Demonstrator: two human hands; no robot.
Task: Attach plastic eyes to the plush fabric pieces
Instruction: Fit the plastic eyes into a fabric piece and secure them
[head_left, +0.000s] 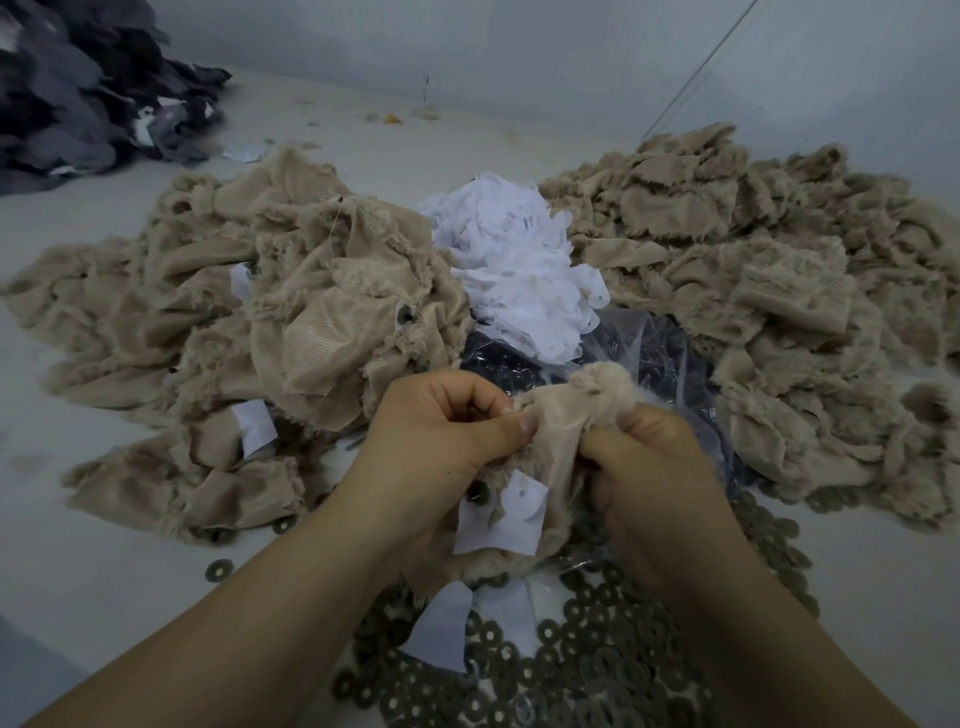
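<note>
The plush (550, 421) is tan cloth, furry on one face, fine ribbed weave on the other. White tags (501, 525) look like matt paper. Washers (597, 670) are dull grey-brown. The bag (670, 353) is glossy clear plastic. The tabletop (104, 571) is smooth, matt, pale.

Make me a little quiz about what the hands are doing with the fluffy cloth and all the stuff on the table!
1. True or false: both hands hold the same beige plush piece.
2. What lies nearest the person, under the arms?
A. dark ring washers
B. white paper pieces
C. dark grey fabric heap
3. Fill in: the white paper pieces sit ____ the two big beige fabric piles.

Key
1. True: the left hand and right hand both pinch it.
2. A
3. between; the second pile is on the right.
</note>
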